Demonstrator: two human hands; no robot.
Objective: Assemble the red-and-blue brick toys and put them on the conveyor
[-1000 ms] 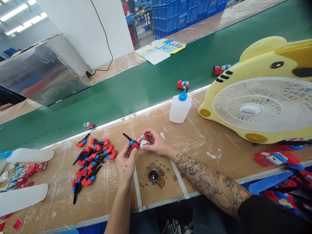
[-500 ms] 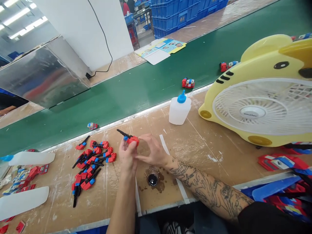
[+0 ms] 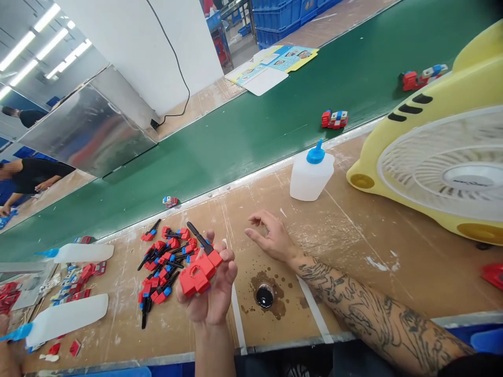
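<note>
While the left hand (image 3: 210,293) grips a red toy piece (image 3: 198,272) raised above the counter (image 3: 353,235), the right hand (image 3: 271,238) hovers empty, fingers loosely curled. A pile of red-and-blue parts (image 3: 163,264) lies just left of the left hand.

A worn brown workbench (image 3: 373,230) with white tape lines runs along a green conveyor belt (image 3: 251,131), which crosses from lower left to upper right. Beyond the belt stands a white wall (image 3: 129,47) with a black cable (image 3: 176,68) hanging down it, beside a slanted metal hood (image 3: 86,131). Blue crates (image 3: 283,15) are stacked at the far end. Strip lights (image 3: 43,42) reflect at upper left.
</note>
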